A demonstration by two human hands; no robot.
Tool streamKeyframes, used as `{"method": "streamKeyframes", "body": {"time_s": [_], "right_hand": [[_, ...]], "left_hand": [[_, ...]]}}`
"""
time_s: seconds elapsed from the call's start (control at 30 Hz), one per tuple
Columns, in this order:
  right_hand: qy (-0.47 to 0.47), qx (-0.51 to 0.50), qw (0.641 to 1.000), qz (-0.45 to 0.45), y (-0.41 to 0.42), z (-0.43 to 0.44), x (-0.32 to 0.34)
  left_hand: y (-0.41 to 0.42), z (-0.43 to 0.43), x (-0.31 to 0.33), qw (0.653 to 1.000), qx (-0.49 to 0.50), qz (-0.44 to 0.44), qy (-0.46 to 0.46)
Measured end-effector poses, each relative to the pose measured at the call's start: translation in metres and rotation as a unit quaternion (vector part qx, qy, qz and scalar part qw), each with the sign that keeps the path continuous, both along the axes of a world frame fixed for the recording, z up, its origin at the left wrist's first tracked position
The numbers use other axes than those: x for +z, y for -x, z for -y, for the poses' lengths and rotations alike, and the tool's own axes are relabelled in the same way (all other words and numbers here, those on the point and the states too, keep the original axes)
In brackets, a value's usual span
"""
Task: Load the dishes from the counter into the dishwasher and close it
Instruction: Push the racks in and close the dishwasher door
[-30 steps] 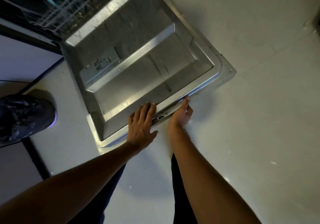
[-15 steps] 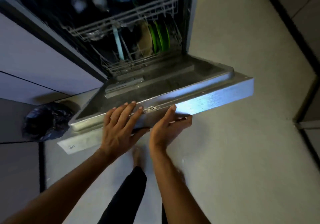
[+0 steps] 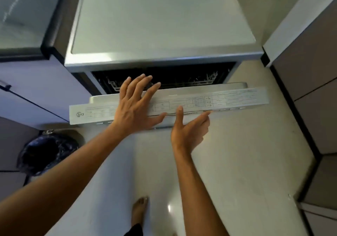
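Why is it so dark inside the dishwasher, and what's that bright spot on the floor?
Head view: inside the dishwasher is shadow behind the nearly shut door, so only pale rack wires show; the bright spot is glare on the glossy floor.

The top edge of the silvery dishwasher door (image 3: pixel 200 88) looks like brushed metal, with a matt printed label (image 3: pixel 235 99) stuck along it. At twelve o'clock, the pale grey dishwasher top (image 3: pixel 160 16) is smooth and satin. The cream floor tiles (image 3: pixel 240 162) gleam glossy; at eight o'clock, a black plastic bin bag (image 3: pixel 47 153) looks crinkled and shiny.
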State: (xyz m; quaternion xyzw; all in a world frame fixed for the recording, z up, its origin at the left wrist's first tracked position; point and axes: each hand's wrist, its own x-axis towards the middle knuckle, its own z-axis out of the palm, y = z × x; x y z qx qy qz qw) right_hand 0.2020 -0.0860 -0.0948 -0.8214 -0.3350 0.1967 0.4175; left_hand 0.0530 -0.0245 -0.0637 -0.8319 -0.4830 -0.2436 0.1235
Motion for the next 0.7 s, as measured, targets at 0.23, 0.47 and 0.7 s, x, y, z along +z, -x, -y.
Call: {"method": "streamKeyframes", "body": {"time_s": [0.23,0.47,0.7], "right_hand": [[-0.074,0.189,0.933,0.296,-0.009,-0.069,0.035],[0.128,0.451,0.772,0.428,-0.030,-0.169,0.092],[0.134,0.453,0.784,0.402,-0.023,-0.191,0.103]], "left_hand": [[0.009,-0.082,0.024,0.998,0.029,-0.028,0.048],[0.008,-0.100,0.015,0.998,0.040,-0.006,0.044],[0.000,-0.130,0.042,0.999,0.008,0.025,0.029]]}}
